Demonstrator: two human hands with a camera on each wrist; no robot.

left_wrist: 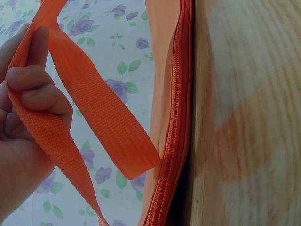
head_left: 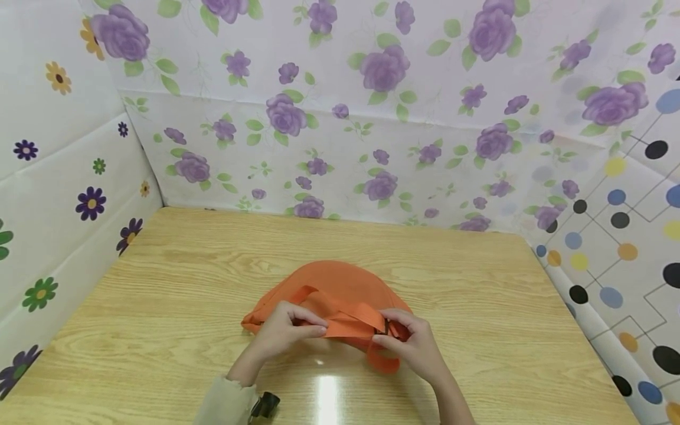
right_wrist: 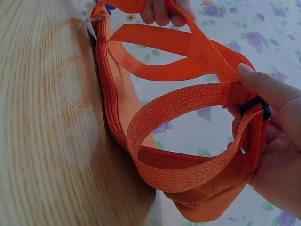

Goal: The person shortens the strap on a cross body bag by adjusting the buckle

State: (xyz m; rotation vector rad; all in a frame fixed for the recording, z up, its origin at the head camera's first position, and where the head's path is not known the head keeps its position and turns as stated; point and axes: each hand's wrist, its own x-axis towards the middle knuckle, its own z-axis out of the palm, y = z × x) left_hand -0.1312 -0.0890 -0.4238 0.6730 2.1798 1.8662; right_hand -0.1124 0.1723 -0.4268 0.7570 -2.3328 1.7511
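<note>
Pinching orange webbing strap (left_wrist: 103,101) in left hand (head_left: 287,326), fingertips to thumb; gripping strap at black slider buckle (right_wrist: 265,108) with right hand (head_left: 417,342). Best to steady buckle, keep strap flat, draw slack evenly. Beyond, see orange zippered waist bag (head_left: 340,276) on wood-grain table (head_left: 175,283); farther, purple-flowered sheet (head_left: 340,141).

- The right hand (right_wrist: 284,150) pinches an orange strap (right_wrist: 157,178), its thumb pressing on the webbing just beside a black buckle (right_wrist: 251,104).
- From the buckle, part of the strap curves out in a wide loop in front of the orange bag (right_wrist: 126,92).
- A zipper (right_wrist: 106,92) runs along the bag's edge, next to the wooden table (right_wrist: 42,117).
- At the top edge, the left hand (right_wrist: 162,12) holds another stretch of the strap.
- Behind hangs a cloth (right_wrist: 256,40) with purple flowers.
</note>
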